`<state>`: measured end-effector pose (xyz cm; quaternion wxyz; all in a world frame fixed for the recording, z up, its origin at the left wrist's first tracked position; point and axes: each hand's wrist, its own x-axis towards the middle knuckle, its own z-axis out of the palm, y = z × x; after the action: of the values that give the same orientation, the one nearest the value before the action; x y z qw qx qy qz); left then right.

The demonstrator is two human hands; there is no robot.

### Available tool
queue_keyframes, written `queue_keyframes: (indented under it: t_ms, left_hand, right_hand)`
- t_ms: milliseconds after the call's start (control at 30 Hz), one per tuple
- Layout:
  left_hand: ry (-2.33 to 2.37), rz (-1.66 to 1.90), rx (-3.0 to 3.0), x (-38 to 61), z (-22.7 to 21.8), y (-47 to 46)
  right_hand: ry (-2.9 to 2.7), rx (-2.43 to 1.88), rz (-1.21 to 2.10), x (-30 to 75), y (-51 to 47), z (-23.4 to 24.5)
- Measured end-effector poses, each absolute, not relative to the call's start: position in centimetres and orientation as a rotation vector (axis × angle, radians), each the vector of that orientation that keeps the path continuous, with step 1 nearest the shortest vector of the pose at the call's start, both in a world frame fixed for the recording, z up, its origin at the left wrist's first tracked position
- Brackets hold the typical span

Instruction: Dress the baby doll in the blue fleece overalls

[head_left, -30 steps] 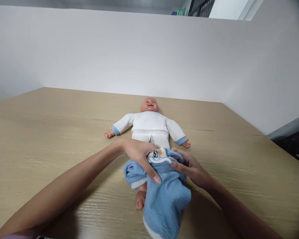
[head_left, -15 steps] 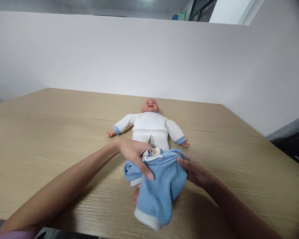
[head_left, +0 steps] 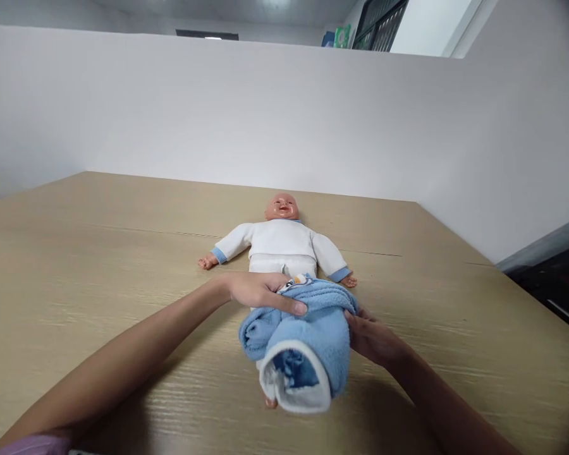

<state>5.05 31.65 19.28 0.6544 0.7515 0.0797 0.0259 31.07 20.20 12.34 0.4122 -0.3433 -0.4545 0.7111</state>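
Note:
A baby doll (head_left: 284,240) in a white top with blue cuffs lies on its back, head toward the wall. Blue fleece pants (head_left: 329,341) with white cuffs are bunched over its legs. My left hand (head_left: 265,294) grips their waistband, thumb on top, beside a small printed patch (head_left: 299,282). On the other side, my right hand (head_left: 372,338) pinches the blue cloth, its fingers partly hidden behind it. One leg opening faces me, and no foot shows in it. Below the other leg, a bit of the doll's foot (head_left: 270,402) peeks out.
The wooden table (head_left: 123,253) stretches to a pale wall (head_left: 265,114) at the back. A dark object (head_left: 554,284) stands past the table's right edge. Above the wall are a window with bars and a green package (head_left: 342,36).
The near pant leg, hanging down before, has lifted and shortened, so its white-cuffed opening now faces me. My left thumb has moved slightly up and right. The view has tilted a little upward.

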Motion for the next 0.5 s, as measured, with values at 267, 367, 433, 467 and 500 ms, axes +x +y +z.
queue_keyframes:
  t_ms: [267,367,433,467,500]
  left_hand:
    - [0.160,0.112,1.573,6.4,17.7,31.8]
    - [0.142,0.046,1.515,6.1,16.6,32.4]
    - [0.098,-0.031,1.430,5.9,15.9,32.9]
    - [0.062,-0.077,1.398,5.8,15.7,33.2]
    - [0.027,-0.117,1.383,5.7,15.7,33.4]
  right_hand:
    - [-1.443,-0.740,2.049,31.6,19.7,12.8]
    - [-1.308,-0.801,1.966,31.3,19.5,12.5]
    - [-1.176,-0.847,1.919,30.9,19.4,12.4]
    - [-1.126,-0.848,1.930,30.7,19.3,12.6]
    - [-1.098,-0.834,1.957,30.4,19.3,12.9]
